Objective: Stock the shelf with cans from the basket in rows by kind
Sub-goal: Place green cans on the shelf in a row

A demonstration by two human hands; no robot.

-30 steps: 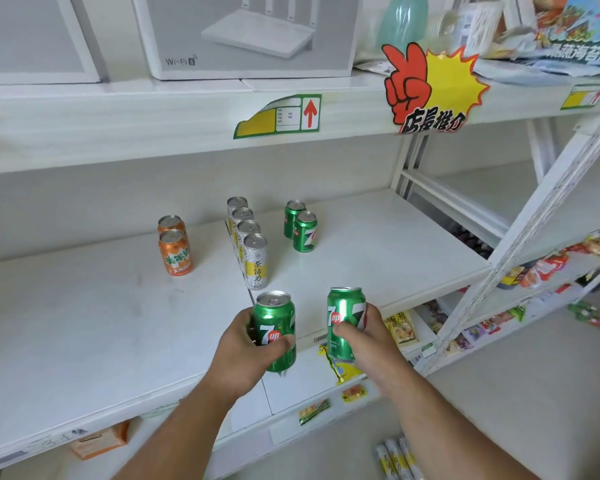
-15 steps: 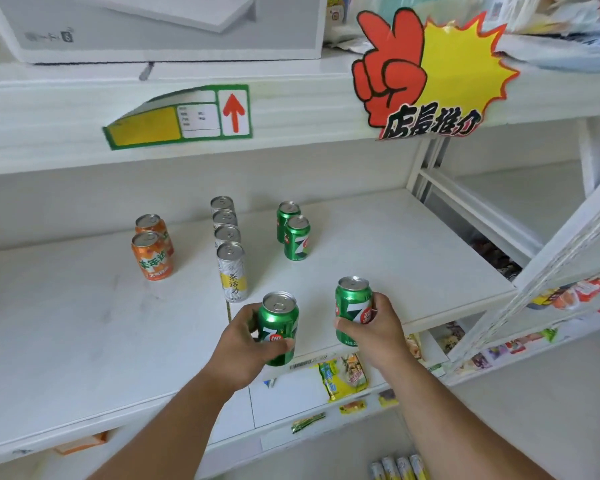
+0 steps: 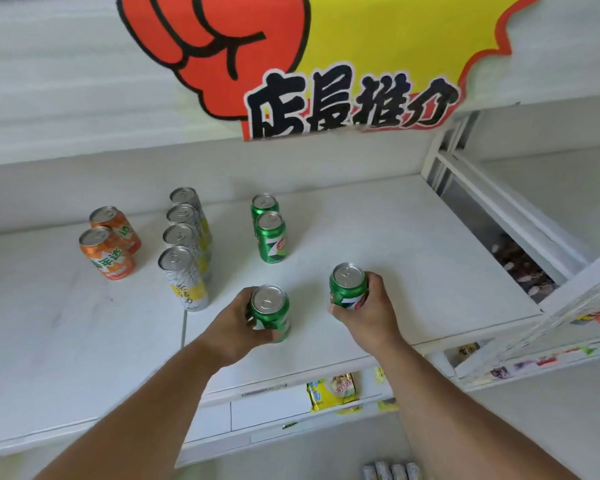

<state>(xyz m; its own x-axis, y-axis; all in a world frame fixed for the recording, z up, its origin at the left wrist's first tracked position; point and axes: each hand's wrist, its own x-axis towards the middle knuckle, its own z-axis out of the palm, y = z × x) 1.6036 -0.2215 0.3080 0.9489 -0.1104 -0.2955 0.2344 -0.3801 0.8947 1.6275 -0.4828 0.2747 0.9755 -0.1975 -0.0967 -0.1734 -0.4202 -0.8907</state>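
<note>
Two green cans stand upright near the white shelf's (image 3: 413, 258) front edge: the left hand (image 3: 238, 327) wraps its fingers round the near green can (image 3: 271, 313), the right hand (image 3: 368, 311) curls round the far green can (image 3: 347, 287). Behind them a green row (image 3: 270, 233), a slim silver row (image 3: 186, 247) and two orange cans (image 3: 110, 242) leave smooth bare board to the right.

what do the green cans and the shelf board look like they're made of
Green cans, one in the left hand, one in the right hand: likely aluminium, with bare silvery tops with pull tabs and glossy green printed sides. Shelf board: smooth matte white, probably painted metal or laminate; the look leaves it open.
</note>
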